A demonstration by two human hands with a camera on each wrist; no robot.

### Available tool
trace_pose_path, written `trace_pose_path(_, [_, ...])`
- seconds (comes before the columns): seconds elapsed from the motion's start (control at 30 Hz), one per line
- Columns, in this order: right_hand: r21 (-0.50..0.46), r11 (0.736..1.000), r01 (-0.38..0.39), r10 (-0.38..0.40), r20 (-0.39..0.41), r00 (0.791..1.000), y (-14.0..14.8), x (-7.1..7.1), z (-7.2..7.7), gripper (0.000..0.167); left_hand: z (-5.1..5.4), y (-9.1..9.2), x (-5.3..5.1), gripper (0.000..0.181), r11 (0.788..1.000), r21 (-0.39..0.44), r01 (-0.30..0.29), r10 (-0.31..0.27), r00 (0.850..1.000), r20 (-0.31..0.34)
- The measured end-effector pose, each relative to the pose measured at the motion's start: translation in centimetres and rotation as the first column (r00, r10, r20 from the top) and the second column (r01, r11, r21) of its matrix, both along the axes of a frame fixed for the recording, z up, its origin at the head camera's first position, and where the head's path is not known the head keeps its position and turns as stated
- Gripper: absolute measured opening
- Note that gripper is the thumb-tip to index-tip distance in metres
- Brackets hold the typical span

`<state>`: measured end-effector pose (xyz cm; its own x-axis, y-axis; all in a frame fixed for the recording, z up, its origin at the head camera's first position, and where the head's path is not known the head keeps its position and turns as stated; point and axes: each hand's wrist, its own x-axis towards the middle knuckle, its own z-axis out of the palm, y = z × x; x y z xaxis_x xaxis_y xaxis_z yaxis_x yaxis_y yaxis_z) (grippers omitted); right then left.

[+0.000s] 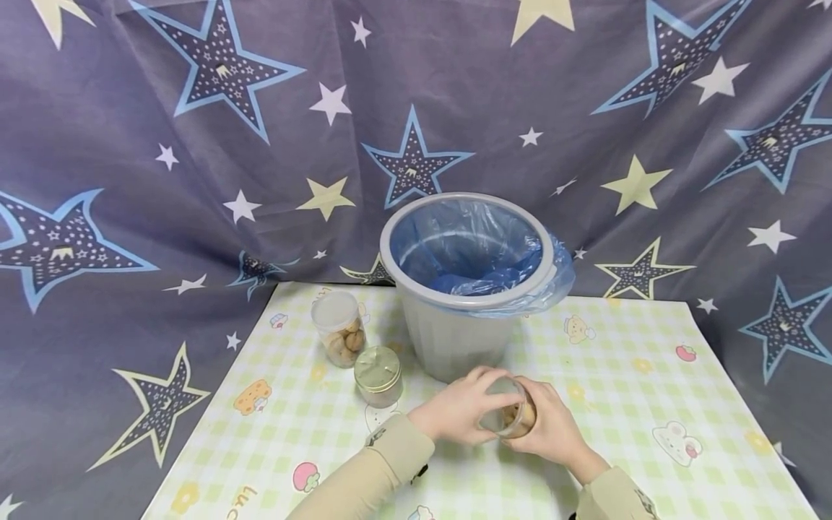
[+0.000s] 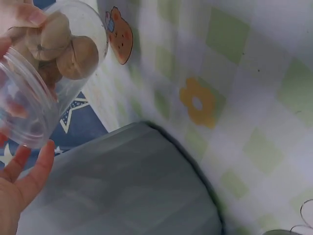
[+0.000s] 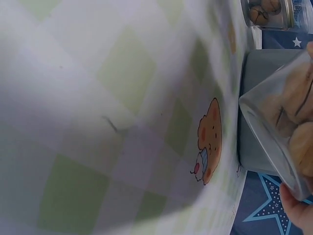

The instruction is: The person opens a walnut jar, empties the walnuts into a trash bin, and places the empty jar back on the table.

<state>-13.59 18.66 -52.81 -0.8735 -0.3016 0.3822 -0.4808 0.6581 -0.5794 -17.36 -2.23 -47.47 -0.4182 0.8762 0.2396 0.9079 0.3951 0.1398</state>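
Note:
A clear plastic jar holding several walnuts is tilted between my two hands above the table. My left hand grips its clear ribbed lid with fingers curled about the rim. My right hand holds the jar's body near the base, where walnuts press against the wall. In the left wrist view the lid looks in line with the jar's mouth; whether it is loose I cannot tell. Only a few fingers of each hand show in the wrist views.
A grey bin with a blue plastic bag stands behind my hands. Left of it are a clear jar of walnuts and a small jar with a greenish-gold lid. A checked cloth covers the table; a starry curtain hangs behind.

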Motion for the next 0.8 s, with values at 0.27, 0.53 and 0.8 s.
trace_pose_path(0.27, [0.025, 0.999, 0.040, -0.039, -0.049, 0.998, -0.4, 0.1, 0.1, 0.094, -0.5, 0.5, 0.7, 0.076, 0.975, 0.055, -0.216, 0.217, 0.976, -0.013])
trace_pose_path(0.53, [0.013, 0.998, 0.069, -0.068, -0.030, 0.997, -0.3, 0.1, -0.3, 0.095, -1.0, 1.9, 1.9, 0.069, 0.906, 0.136, -0.400, 0.394, 0.916, 0.071])
trace_pose_path(0.8, [-0.013, 0.998, 0.058, -0.058, -0.009, 0.998, 0.0, 0.0, -0.4, 0.092, -0.7, 3.0, 2.7, 0.069, 0.858, 0.122, -0.500, 0.488, 0.865, 0.111])
